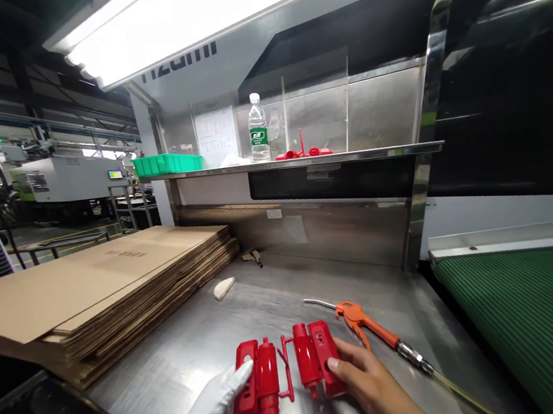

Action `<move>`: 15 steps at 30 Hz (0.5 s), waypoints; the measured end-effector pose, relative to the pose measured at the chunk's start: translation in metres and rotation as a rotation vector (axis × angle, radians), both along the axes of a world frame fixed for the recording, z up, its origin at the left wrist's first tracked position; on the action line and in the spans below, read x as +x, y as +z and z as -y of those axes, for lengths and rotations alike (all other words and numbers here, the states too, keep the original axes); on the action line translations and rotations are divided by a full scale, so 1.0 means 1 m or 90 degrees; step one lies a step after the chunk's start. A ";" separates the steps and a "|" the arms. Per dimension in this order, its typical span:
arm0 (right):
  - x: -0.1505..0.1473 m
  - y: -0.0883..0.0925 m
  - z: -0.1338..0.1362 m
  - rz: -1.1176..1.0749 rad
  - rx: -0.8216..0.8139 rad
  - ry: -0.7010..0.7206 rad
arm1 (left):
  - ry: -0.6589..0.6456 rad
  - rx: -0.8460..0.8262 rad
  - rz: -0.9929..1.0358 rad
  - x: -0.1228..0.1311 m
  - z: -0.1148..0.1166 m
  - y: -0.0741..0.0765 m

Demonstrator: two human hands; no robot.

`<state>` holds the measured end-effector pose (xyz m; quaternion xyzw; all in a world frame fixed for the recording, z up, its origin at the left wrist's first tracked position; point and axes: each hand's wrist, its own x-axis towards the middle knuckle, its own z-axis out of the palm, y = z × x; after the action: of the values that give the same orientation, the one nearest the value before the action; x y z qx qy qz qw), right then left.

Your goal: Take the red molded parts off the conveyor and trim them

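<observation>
My left hand, in a white glove, grips a glossy red moulded plastic part by its left side, thumb on top. Bare, my right hand holds a second red moulded plastic part by its right edge. Between the two parts runs a thin red sprue; whether it joins both I cannot tell. Both parts are held above the steel table. Just beyond my right hand lies an orange air blow gun with its thin nozzle pointing left.
Stacked flat cardboard fills the table's left side. A pale curved piece lies mid-table. The shelf holds a green bin, a water bottle and red parts. A green conveyor belt runs at right.
</observation>
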<state>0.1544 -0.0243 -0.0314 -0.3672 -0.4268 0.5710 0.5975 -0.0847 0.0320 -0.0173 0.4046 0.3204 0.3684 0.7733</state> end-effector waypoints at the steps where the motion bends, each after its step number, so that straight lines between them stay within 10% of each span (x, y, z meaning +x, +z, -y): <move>1: 0.000 0.000 0.000 -0.012 -0.007 0.005 | 0.007 -0.019 -0.003 0.001 -0.001 0.001; 15: 0.006 -0.007 -0.006 -0.010 -0.009 0.027 | -0.001 -0.033 0.047 0.002 -0.002 -0.003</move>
<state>0.1604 -0.0180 -0.0382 -0.3579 -0.4257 0.5896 0.5858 -0.0824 0.0341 -0.0208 0.3711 0.3009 0.3740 0.7949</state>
